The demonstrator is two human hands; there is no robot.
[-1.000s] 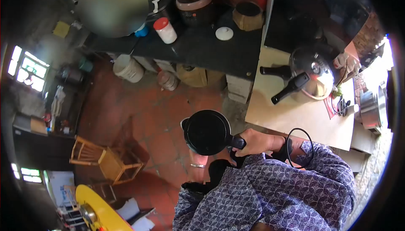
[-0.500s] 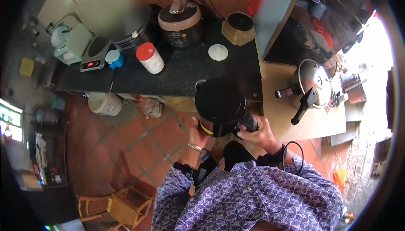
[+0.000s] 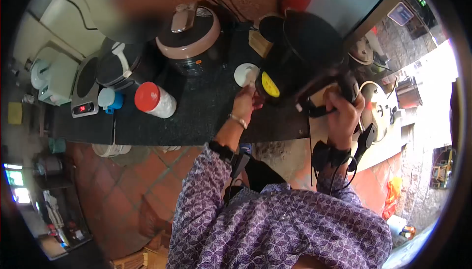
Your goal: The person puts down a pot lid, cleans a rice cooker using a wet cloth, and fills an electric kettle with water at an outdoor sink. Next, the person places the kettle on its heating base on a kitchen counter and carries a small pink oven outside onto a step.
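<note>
My right hand (image 3: 342, 114) is closed around the black handle of a dark kettle (image 3: 312, 38), raised and tilted over the counter's right side. My left hand (image 3: 244, 103) grips the left edge of a dark round part with a yellow face (image 3: 270, 84). Whether this part is joined to the kettle cannot be made out. A white lid (image 3: 244, 74) lies on the dark counter, partly behind my left fingertips. Just beyond the round part is a wooden-sided container (image 3: 259, 44), partly hidden.
On the dark counter (image 3: 206, 121) stand a red-capped jar (image 3: 156, 101), a rice cooker (image 3: 191, 38), a blue cup (image 3: 110, 100) and a lit cooktop (image 3: 86, 89). A pressure cooker (image 3: 376, 111) sits at the right. Cables hang from my right wrist.
The view has moved closer to the counter. Both hands have gone forward over it, and the kettle is now raised at the right. The yellow face has come into fuller view.
</note>
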